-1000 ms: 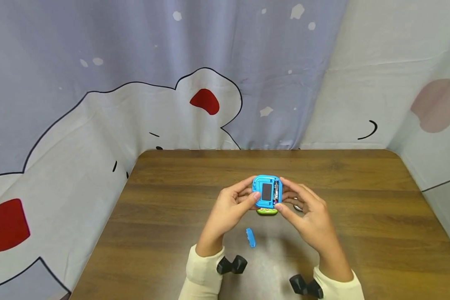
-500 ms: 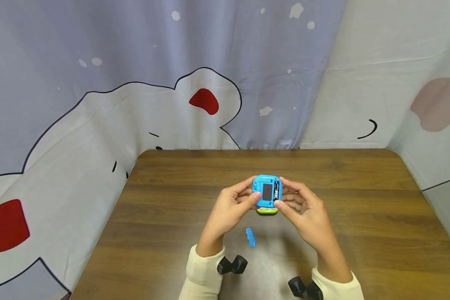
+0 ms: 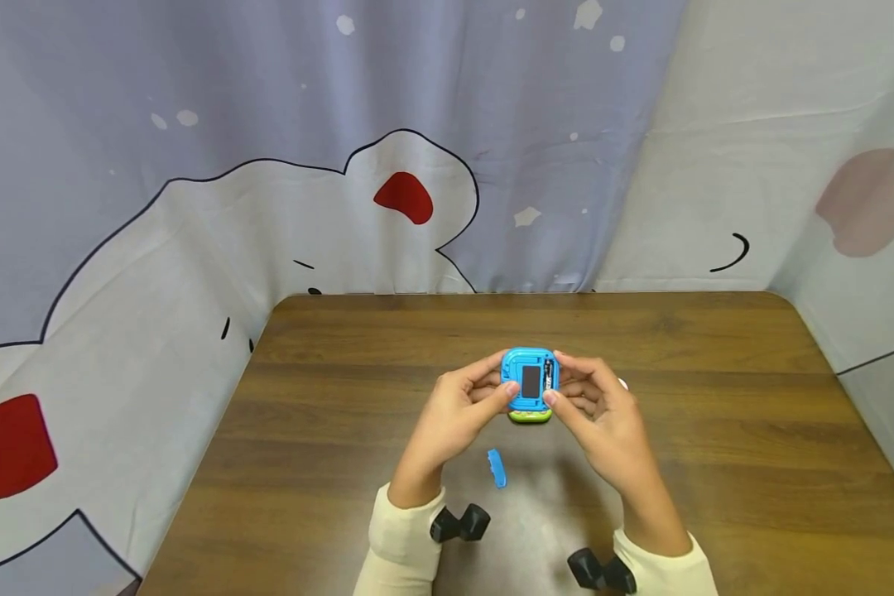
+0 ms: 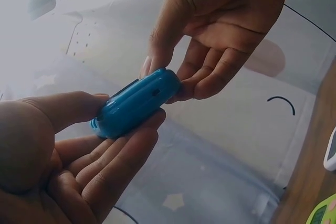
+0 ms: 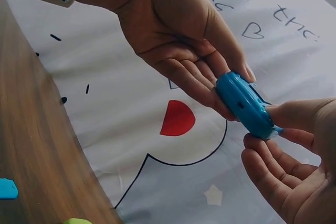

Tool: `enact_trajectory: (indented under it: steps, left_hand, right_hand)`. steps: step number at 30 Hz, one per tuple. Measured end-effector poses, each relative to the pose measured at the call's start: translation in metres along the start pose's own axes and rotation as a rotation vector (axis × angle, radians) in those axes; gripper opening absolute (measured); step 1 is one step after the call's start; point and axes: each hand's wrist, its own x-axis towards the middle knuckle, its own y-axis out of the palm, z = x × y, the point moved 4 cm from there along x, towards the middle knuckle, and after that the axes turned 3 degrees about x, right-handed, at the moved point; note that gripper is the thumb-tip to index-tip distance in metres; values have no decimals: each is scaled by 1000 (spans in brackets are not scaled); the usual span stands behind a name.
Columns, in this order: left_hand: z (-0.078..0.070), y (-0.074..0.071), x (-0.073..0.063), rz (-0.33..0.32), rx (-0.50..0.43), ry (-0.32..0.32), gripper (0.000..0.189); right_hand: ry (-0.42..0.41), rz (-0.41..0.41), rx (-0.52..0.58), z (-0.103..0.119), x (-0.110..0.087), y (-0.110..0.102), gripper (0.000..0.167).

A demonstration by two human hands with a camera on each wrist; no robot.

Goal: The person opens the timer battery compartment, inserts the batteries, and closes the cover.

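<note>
Both hands hold a small rounded blue battery-powered device (image 3: 523, 354) above the table, its back toward the head camera. A dark rectangle fills the middle of that back, and beside it a slim battery (image 3: 548, 372) shows in an uncovered slot. My left hand (image 3: 450, 418) grips the device's left side, thumb on the back and fingers behind. On the other side my right hand (image 3: 607, 418) pinches it, thumb tip at the slot's lower end. In the left wrist view the device (image 4: 136, 100) appears edge-on between the hands. A blue battery cover (image 3: 497, 468) lies on the table nearer me.
A lime-green device (image 3: 531, 416) with a screen and buttons lies on the wooden table (image 3: 328, 463), partly hidden behind the blue one. A white device (image 4: 331, 153) with a screen is mostly hidden by my right hand in the head view. Printed curtains (image 3: 268, 83) hang behind the table.
My right thumb has shifted slightly up along the battery slot, and the right hand has moved a little inward. The left hand keeps its grip.
</note>
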Motion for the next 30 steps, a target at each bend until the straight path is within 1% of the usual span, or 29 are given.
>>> enact_trajectory:
  steps: [2, 7, 10, 13, 15, 17, 20, 24, 27, 30]
  left_hand:
    - [-5, -1, -2, -2, 6, 2, 46]
    - [-5, -3, -3, -6, 13, 7, 45]
    - [-5, -3, -2, 3, 2, 14, 44]
    - [-5, -3, -2, 3, -7, 19, 43]
    - [-6, -5, -2, -5, -17, 21, 42]
    - [-6, -6, -2, -14, -25, 22, 42]
    - [-7, -7, -2, -21, -36, 29, 42]
    - [8, -9, 2, -23, -55, 34, 44]
    - [20, -12, 5, -29, -86, 43, 44]
    - [20, -16, 4, -45, -113, 66, 44]
  right_hand:
    - [1, -1, -2, -2, 0, 1, 44]
    - [3, -10, 2, 0, 1, 5, 46]
    - [-21, -17, 9, 9, 2, 7, 47]
    - [-44, -5, 25, 16, 2, 8, 49]
    - [-51, 18, 32, 14, 2, 9, 52]
    - [-45, 42, 28, 7, 1, 8, 55]
    - [-32, 75, 2, -2, -1, 7, 61]
    - [-34, 108, -18, -6, -4, 6, 64]
    - [-71, 134, -23, -14, -6, 6, 60]
    - [-103, 174, -72, -27, -8, 7, 51]
